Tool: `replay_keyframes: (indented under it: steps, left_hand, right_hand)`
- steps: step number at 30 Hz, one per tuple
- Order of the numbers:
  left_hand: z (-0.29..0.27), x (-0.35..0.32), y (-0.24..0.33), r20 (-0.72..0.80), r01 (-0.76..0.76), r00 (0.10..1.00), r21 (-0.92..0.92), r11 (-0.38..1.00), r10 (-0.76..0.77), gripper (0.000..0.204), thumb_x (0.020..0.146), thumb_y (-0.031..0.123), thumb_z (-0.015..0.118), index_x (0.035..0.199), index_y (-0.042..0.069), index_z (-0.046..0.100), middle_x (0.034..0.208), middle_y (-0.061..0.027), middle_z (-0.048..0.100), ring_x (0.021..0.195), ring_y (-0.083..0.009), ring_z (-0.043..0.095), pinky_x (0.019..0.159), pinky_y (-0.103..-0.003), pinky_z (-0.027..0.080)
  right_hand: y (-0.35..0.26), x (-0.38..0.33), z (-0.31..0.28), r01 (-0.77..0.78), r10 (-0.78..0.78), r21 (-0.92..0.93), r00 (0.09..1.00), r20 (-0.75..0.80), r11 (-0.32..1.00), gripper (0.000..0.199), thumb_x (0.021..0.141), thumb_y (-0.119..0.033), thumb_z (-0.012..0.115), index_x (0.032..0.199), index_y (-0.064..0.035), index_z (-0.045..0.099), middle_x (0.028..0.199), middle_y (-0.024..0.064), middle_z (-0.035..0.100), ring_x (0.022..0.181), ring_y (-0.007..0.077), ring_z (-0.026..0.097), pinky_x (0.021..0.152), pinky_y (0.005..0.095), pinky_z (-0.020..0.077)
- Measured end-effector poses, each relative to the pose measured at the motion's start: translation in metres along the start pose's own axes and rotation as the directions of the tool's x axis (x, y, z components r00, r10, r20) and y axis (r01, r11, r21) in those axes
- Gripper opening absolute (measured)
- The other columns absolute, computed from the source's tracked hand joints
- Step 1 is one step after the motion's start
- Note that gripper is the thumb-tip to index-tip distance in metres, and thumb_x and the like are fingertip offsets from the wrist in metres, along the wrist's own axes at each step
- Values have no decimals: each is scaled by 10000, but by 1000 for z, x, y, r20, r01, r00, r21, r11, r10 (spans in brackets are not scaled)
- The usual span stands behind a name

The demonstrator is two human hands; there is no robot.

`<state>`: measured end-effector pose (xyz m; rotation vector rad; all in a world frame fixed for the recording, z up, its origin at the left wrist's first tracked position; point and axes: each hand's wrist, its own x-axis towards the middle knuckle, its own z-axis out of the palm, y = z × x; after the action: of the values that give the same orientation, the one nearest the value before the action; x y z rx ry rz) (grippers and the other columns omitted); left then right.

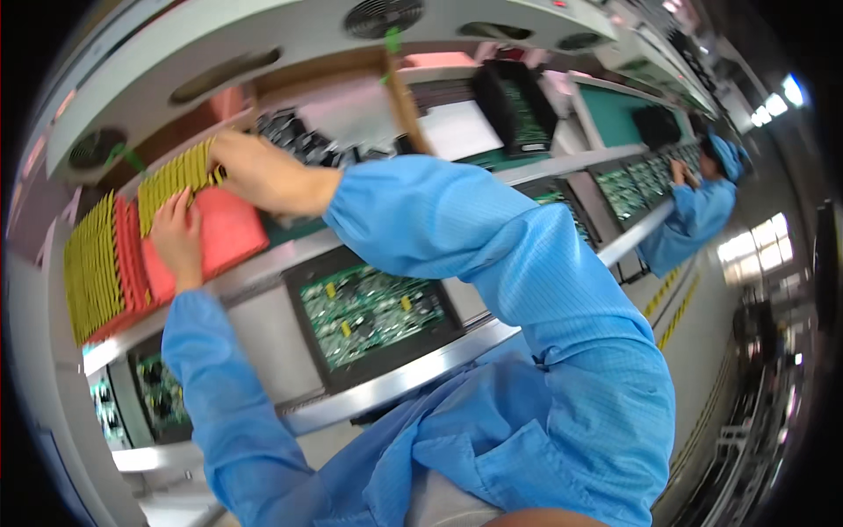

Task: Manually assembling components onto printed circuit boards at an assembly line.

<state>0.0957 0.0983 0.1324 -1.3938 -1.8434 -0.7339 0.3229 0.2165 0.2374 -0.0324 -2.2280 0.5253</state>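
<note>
Here, in the head view, the right hand (255, 171) is closing its grip on the end of a row of yellow components (180, 176) standing in a pink foam tray (230, 230) on the worktop, fingers pinching one or a few. The left hand (177, 237) is lying flat on the foam, grip open, steadying it. The parts are looking light, stiff and thin, best pinched by their edges; the foam is looking soft. Two yellow rows are showing, the second row (92, 268) further left, and one green circuit board (373, 307) is sitting in its black carrier nearer the person.
</note>
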Motion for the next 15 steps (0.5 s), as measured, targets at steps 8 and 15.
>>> replay_keyframes:
  steps: [8, 15]
  left_hand:
    - [7, 22, -2, 122, -66, 990, -65, 996, 74, 273, 968, 162, 668, 1237, 122, 702, 1181, -67, 677, 1095, -258, 626, 928, -380, 511]
    - [-8, 22, 6, 255, -34, 966, -5, 999, 34, 288, 984, 159, 644, 1268, 114, 656, 1223, -87, 652, 1138, -280, 623, 928, -379, 512]
  right_hand:
    - [1, -168, -226, -324, 305, -266, 946, -111, 908, 301, 782, -14, 768, 1064, -80, 688, 909, 88, 659, 700, 202, 631, 634, 318, 524]
    - [0, -336, -366, -748, 608, -326, 661, -440, 578, 331, 792, -21, 806, 1108, -83, 728, 704, -19, 592, 634, 49, 525, 582, 240, 443]
